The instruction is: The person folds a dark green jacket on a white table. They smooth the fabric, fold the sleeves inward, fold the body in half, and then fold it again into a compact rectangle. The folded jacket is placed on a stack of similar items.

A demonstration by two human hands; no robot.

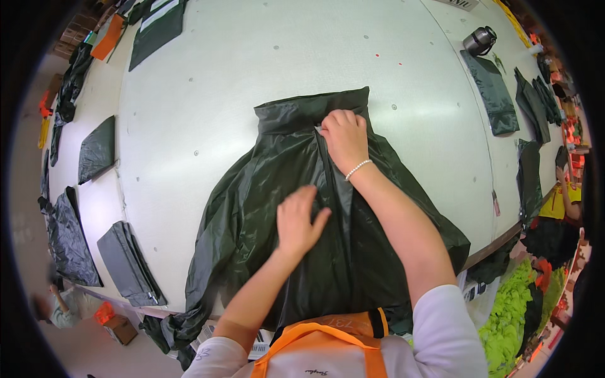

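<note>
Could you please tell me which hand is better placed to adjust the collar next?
Probably the right hand: its fingers are at the collar, while the left hand is lower, over the dark garment.

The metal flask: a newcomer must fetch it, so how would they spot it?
Start at the big white table and look to its far right part. Just beyond a folded dark garment is the flask. It is rounded, shiny and silver, unlike the flat, dark garments nearby.

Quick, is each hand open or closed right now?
Left hand: open, over the dark green jacket; contact unclear.
Right hand: closed, apparently pinching the jacket near its collar.
</note>
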